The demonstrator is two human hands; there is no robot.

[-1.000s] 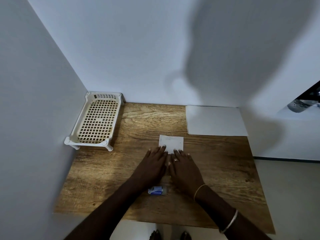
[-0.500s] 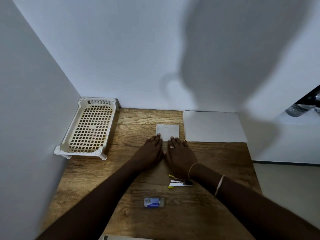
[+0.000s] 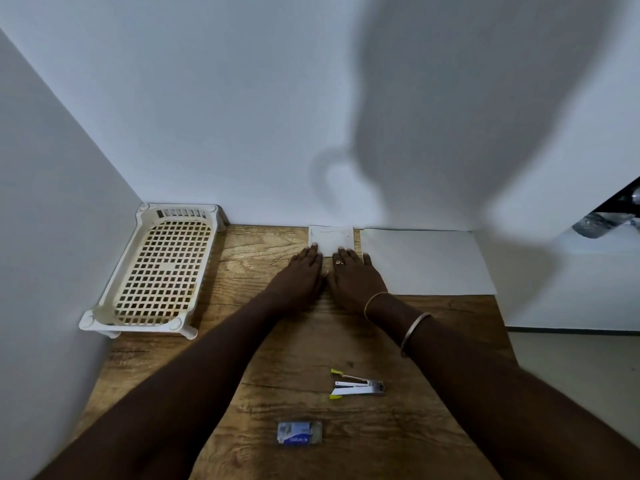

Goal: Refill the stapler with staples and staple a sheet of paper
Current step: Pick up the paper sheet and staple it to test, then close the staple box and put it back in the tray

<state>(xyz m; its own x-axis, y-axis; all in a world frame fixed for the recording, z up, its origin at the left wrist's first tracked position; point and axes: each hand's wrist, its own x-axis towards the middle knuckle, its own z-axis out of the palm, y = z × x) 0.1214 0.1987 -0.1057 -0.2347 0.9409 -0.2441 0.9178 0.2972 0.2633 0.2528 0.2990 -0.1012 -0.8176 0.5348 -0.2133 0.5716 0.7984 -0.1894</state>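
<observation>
With fingers straight, my left grip (image 3: 304, 271) and right grip (image 3: 353, 275) press the limp, light paper (image 3: 330, 237) at the bench's (image 3: 294, 358) far edge; I'd lift it by an edge.

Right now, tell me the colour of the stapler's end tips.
The stapler has yellow-green tips; the head view shows them best.

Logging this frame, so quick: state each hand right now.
Left hand: open, fingers straight, touching the small paper.
Right hand: open, fingers straight, touching the same small paper.
</observation>
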